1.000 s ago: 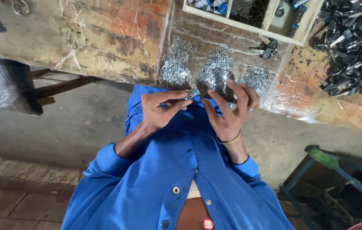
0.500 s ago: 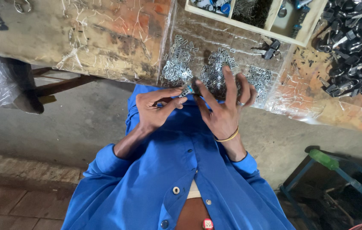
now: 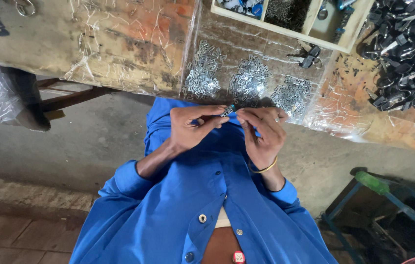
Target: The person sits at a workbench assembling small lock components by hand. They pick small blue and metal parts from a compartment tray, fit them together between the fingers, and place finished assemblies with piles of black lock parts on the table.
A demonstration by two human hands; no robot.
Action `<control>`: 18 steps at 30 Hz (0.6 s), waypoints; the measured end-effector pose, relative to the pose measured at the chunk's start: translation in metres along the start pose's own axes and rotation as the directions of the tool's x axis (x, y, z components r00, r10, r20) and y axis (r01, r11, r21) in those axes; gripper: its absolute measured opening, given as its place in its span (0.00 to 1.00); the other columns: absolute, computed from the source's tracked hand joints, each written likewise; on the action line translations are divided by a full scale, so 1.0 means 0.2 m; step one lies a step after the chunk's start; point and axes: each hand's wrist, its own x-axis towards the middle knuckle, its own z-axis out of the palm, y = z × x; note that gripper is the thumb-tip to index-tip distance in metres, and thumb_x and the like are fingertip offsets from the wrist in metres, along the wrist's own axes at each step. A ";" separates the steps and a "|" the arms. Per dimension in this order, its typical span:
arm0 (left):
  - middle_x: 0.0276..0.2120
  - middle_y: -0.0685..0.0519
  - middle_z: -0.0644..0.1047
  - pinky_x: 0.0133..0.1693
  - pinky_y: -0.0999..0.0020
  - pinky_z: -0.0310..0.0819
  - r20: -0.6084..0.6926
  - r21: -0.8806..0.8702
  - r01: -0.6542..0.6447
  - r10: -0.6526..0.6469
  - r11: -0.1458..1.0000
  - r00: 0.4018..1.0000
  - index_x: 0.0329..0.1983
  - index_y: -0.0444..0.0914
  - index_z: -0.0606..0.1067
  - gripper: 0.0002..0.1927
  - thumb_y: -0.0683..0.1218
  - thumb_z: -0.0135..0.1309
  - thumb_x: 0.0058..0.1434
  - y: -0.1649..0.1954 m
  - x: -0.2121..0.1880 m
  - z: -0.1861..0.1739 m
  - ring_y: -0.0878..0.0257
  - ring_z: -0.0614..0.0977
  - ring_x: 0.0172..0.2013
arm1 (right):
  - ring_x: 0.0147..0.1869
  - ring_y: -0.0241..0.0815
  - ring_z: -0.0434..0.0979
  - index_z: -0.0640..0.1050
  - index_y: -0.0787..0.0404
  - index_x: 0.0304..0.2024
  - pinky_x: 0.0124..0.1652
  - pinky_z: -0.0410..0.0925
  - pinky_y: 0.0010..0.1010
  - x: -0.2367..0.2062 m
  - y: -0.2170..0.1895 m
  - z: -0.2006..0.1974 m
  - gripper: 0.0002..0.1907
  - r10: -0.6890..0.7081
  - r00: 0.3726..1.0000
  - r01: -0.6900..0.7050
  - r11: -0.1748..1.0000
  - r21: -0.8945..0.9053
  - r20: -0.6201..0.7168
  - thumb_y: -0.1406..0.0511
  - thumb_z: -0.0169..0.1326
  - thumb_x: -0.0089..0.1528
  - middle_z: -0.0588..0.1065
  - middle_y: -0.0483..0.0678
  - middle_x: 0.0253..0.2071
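My left hand [image 3: 193, 127] and my right hand [image 3: 262, 132] meet at the fingertips just below the table edge, both pinching a small dark metal part [image 3: 228, 110] between them. Right above my hands, three heaps of small shiny metal pieces [image 3: 248, 80] lie on the plastic-covered table [image 3: 119, 44]. A gold bangle sits on my right wrist. Blue sleeves cover both forearms.
A white wooden tray [image 3: 305, 34] with compartments of small parts stands at the table's far side. A pile of dark metal clips [image 3: 408, 54] lies at the right. A blue metal frame with a green grip [image 3: 378, 190] stands on the floor at the lower right.
My right hand has come back from the middle heap on the table and closed its spread fingers onto the small part that my left hand holds.
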 end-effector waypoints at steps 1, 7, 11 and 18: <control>0.45 0.45 0.84 0.31 0.78 0.81 0.006 0.008 -0.019 0.019 1.000 1.000 0.48 0.31 0.81 0.12 0.35 0.65 0.61 0.00 0.00 0.01 0.65 0.88 0.35 | 0.45 0.43 0.77 0.83 0.59 0.41 0.55 0.58 0.33 0.00 -0.01 0.00 0.10 -0.016 1.000 0.016 1.000 -0.020 -0.006 0.74 0.68 0.58 0.80 0.46 0.41; 0.45 0.47 0.85 0.34 0.75 0.82 0.017 0.169 -0.125 0.124 0.978 0.992 0.47 0.34 0.82 0.13 0.38 0.68 0.59 0.02 0.00 0.02 0.64 0.88 0.37 | 0.41 0.38 0.77 0.78 0.62 0.41 0.51 0.63 0.29 -0.01 -0.05 0.02 0.10 0.184 0.983 -0.177 0.960 0.218 -0.012 0.72 0.67 0.60 0.81 0.45 0.38; 0.45 0.48 0.84 0.40 0.70 0.85 0.120 0.336 -0.364 0.344 0.869 0.931 0.46 0.35 0.82 0.11 0.39 0.68 0.60 0.03 0.00 0.01 0.58 0.89 0.43 | 0.36 0.33 0.74 0.81 0.60 0.36 0.51 0.61 0.34 -0.03 -0.04 -0.04 0.09 0.116 0.993 -0.118 0.991 0.067 0.035 0.72 0.69 0.56 0.80 0.44 0.34; 0.42 0.47 0.84 0.40 0.69 0.85 0.147 0.242 -0.326 0.298 0.914 0.943 0.45 0.34 0.82 0.11 0.39 0.68 0.59 0.03 -0.02 0.05 0.58 0.88 0.41 | 0.54 0.44 0.72 0.86 0.50 0.48 0.52 0.60 0.36 -0.06 0.06 -0.18 0.13 0.199 0.980 -0.190 0.958 -0.216 0.024 0.63 0.70 0.61 0.72 0.46 0.52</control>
